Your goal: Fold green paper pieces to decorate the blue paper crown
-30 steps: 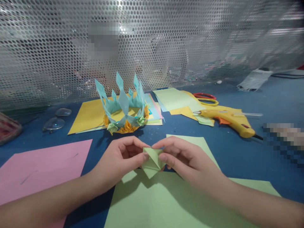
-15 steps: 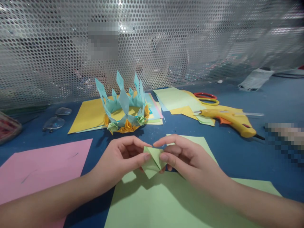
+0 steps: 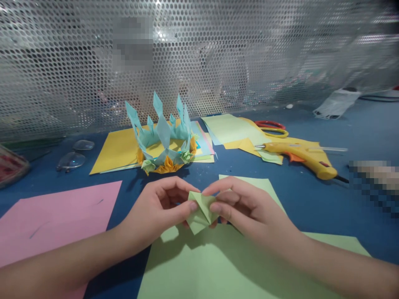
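Observation:
A small folded square of light green paper [image 3: 199, 218] is held between both hands, above the table. My left hand [image 3: 163, 203] pinches its left side, thumb on the front face and fingers behind. My right hand [image 3: 246, 203] grips the right side the same way, its index finger near the top edge. A diagonal flap crosses the folded paper's front. Beneath the hands lies a large green sheet [image 3: 212, 265]. Just beyond them stands a light blue paper crown [image 3: 163, 129] with orange and green folded pieces round its base.
A pink sheet [image 3: 71, 211] lies at the left, with eyeglasses [image 3: 71, 161] behind it. Coloured papers [image 3: 233, 126] are stacked at the back. On the right are a yellow glue gun [image 3: 299, 153], scissors [image 3: 274, 128] and a face mask [image 3: 336, 104]. A perforated metal screen [image 3: 199, 54] rises behind the table.
Both hands stay almost in place, still holding the folded green paper. The paper's top right edge and flap have shifted slightly under the right fingers. The camera view has moved a little.

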Demonstrator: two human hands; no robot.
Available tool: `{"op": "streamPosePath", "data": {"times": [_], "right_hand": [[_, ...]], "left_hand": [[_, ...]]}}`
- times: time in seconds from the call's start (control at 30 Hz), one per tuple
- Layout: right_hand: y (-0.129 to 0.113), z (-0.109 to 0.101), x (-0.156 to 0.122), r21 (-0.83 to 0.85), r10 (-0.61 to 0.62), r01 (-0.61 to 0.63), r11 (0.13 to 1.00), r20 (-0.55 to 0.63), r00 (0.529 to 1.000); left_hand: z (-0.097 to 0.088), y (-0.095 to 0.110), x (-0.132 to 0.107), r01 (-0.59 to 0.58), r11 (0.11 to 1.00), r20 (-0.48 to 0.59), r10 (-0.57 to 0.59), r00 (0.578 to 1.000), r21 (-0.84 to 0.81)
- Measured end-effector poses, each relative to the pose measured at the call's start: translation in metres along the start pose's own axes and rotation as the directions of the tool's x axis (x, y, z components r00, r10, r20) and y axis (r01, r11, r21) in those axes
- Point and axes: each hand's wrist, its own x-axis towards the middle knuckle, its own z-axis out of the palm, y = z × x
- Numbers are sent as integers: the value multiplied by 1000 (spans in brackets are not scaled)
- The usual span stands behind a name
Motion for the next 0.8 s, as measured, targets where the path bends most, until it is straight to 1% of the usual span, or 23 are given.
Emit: {"op": "streamPosePath", "data": {"times": [0.13,0.27,0.33,0.43,0.53,0.6,0.7,0.8], "right_hand": [[1,0,-1,-103,-19,19,994,2,1000],[3,0,-2,-227,-44,44,973,5,999],[3,1,-3,-262,-43,40,964,-6,999],[4,2,-3,-261,-42,34,965,-23,999],[3,2,-3,-266,-39,36,963,-8,999],[3,1,-2,-270,-47,48,962,10,999],[2,2,-2,-278,-65,70,958,26,998],[1,3,-2,-218,-26,29,976,18,999]], "left_hand": [[4,-1,1,-12,997,-14,13,1000,82],[5,-5,-2,-92,972,-18,98,995,214],[3,-8,-4,-126,957,-12,133,991,261],[2,-11,-5,-169,955,-13,177,984,243],[2,-10,-4,-186,961,-4,191,982,204],[2,-9,-3,-159,965,0,163,987,208],[3,-6,-1,-60,980,21,57,998,189],[4,-5,1,-7,986,43,0,999,165]]}}
